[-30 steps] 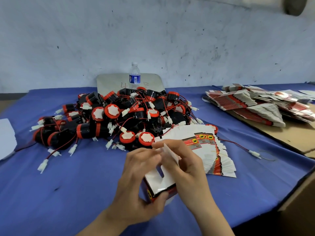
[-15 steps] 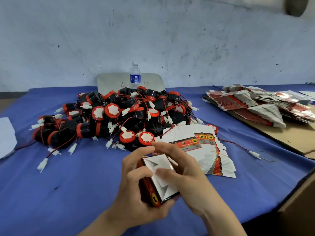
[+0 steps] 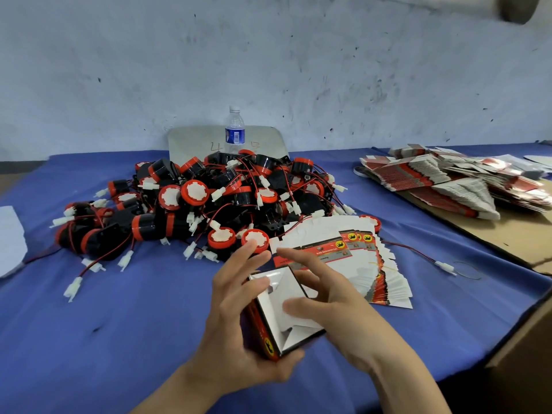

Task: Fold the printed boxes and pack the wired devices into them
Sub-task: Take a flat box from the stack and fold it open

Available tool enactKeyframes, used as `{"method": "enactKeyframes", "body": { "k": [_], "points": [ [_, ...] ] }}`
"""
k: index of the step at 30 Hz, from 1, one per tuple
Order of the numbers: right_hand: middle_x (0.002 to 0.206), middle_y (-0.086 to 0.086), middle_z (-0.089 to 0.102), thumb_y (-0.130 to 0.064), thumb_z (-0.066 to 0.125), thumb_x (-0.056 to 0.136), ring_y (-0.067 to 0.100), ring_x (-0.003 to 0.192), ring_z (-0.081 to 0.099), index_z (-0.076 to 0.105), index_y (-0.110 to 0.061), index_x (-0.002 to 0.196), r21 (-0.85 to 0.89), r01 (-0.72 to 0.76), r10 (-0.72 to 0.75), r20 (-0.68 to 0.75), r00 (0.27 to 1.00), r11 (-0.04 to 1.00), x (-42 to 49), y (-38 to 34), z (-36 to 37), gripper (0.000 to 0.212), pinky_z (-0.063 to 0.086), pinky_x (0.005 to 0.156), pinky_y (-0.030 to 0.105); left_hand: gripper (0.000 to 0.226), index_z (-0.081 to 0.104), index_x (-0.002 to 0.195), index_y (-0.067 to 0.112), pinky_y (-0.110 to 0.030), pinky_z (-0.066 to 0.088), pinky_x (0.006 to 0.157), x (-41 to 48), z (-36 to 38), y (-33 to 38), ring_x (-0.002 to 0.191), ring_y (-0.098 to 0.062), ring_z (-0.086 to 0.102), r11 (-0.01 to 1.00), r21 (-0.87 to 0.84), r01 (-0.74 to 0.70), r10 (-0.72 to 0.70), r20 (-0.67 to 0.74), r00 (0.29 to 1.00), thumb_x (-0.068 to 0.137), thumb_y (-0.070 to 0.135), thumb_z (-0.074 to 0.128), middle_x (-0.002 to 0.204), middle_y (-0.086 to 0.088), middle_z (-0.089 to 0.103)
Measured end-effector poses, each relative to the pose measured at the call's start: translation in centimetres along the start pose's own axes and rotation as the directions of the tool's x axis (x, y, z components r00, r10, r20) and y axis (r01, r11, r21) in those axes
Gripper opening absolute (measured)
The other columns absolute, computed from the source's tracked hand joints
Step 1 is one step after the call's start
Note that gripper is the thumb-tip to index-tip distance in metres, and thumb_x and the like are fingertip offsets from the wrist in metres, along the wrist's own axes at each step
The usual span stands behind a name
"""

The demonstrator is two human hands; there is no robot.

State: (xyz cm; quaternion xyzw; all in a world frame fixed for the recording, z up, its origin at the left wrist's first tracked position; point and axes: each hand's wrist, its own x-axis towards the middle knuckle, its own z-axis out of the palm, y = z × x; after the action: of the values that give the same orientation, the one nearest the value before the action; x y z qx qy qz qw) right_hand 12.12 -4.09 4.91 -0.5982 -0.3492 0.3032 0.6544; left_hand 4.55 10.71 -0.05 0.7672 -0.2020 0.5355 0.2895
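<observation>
With my left hand [image 3: 239, 312] gripping the printed box [image 3: 286, 312] and my right hand [image 3: 334, 303] open-fingered pressing its end flaps [image 3: 294, 297], I reckon those could spring back untucked.

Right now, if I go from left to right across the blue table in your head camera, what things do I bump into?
White sheet → pile of wired devices → fanned flat boxes → loose white connector → stacks of flat boxes on cardboard.
</observation>
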Motion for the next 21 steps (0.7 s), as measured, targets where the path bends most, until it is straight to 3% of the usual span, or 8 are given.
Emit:
{"method": "enactKeyframes", "body": {
  "k": [3,7,9,12,14,17,19,21],
  "points": [
    [0.116,0.007,0.063,-0.003,0.061,0.076,0.030,0.094,0.069,0.057,-0.044,0.125,-0.072,0.025,-0.024,0.011,1.000,0.997,-0.1,-0.2,0.2,0.064,0.056,0.084,0.050,0.119,0.029,0.145,0.029,-0.040,0.040,0.106,0.0,0.0,0.0,0.138,-0.033,0.037,0.999,0.029,-0.033,0.032,0.026,0.999,0.046,0.026,0.095,0.154,-0.008,0.025],
    [0.119,0.005,0.060,-0.001,0.056,0.078,0.032,0.097,0.067,0.053,-0.046,0.128,-0.176,0.082,-0.084,-0.005,0.996,0.981,0.0,-0.4,0.4,0.067,0.055,0.083,0.057,0.120,0.029,0.146,0.027,-0.044,0.041,0.106,0.2,0.1,-0.2,0.140,-0.033,0.033,0.999,0.013,-0.042,0.041,0.045,0.998,0.046,0.023,0.096,0.154,-0.012,0.024],
    [0.116,0.000,0.062,-0.003,0.056,0.077,0.024,0.095,0.068,0.054,-0.047,0.126,-0.195,0.097,-0.101,-0.014,0.995,0.976,0.0,-0.5,0.3,0.066,0.057,0.080,0.051,0.118,0.030,0.145,0.026,-0.045,0.040,0.106,0.2,0.1,-0.3,0.140,-0.038,0.032,0.999,0.016,-0.039,0.039,0.039,0.998,0.047,0.023,0.095,0.154,-0.012,0.025],
    [0.119,0.003,0.065,-0.004,0.061,0.074,0.020,0.098,0.067,0.059,-0.038,0.126,0.138,0.012,-0.010,-0.014,1.000,0.990,0.2,-0.4,0.0,0.063,0.056,0.074,0.032,0.097,0.028,0.146,0.028,-0.049,0.038,0.107,0.2,-0.3,-0.4,0.139,-0.041,0.033,0.999,0.046,-0.022,0.022,-0.001,1.000,0.066,0.037,0.083,0.154,-0.007,0.026],
    [0.120,0.018,0.064,-0.007,0.070,0.070,0.026,0.091,0.066,0.055,-0.028,0.131,0.355,-0.063,0.080,-0.032,0.996,0.933,0.3,-0.2,-0.6,0.066,0.055,0.067,0.031,0.084,0.029,0.145,0.027,-0.046,0.035,0.110,0.3,-0.3,-0.6,0.141,-0.037,0.030,0.998,0.056,0.033,-0.031,-0.024,0.999,0.077,0.048,0.072,0.154,-0.015,0.023],
    [0.108,0.021,0.068,-0.010,0.075,0.069,0.026,0.077,0.069,0.047,-0.017,0.136,0.421,-0.189,0.179,0.065,0.982,0.887,0.0,0.1,-1.1,0.073,0.057,0.061,0.030,0.089,0.035,0.140,0.003,-0.043,0.032,0.113,0.3,-0.3,-0.9,0.147,-0.029,0.020,0.988,0.069,0.138,-0.137,-0.015,0.990,0.076,0.053,0.073,0.148,-0.033,0.025],
    [0.115,0.020,0.067,-0.004,0.080,0.069,0.030,0.086,0.070,0.046,-0.015,0.139,0.458,-0.219,0.152,0.181,0.972,0.862,-0.1,0.1,-1.2,0.078,0.058,0.065,0.034,0.092,0.034,0.140,0.000,-0.042,0.032,0.114,0.3,-0.3,-1.0,0.147,-0.032,0.016,0.990,0.055,0.130,-0.132,0.029,0.991,0.075,0.051,0.075,0.156,-0.019,0.021],
    [0.113,0.022,0.067,-0.001,0.086,0.062,0.033,0.089,0.070,0.045,-0.020,0.140,0.464,-0.208,0.111,0.229,0.967,0.861,-0.1,-0.1,-1.2,0.090,0.058,0.068,0.037,0.093,0.026,0.148,0.013,-0.034,0.031,0.114,0.2,-0.2,-1.1,0.147,-0.036,0.016,0.996,0.034,0.084,-0.087,0.080,0.993,0.077,0.048,0.074,0.160,-0.005,0.014]
  ]
}}
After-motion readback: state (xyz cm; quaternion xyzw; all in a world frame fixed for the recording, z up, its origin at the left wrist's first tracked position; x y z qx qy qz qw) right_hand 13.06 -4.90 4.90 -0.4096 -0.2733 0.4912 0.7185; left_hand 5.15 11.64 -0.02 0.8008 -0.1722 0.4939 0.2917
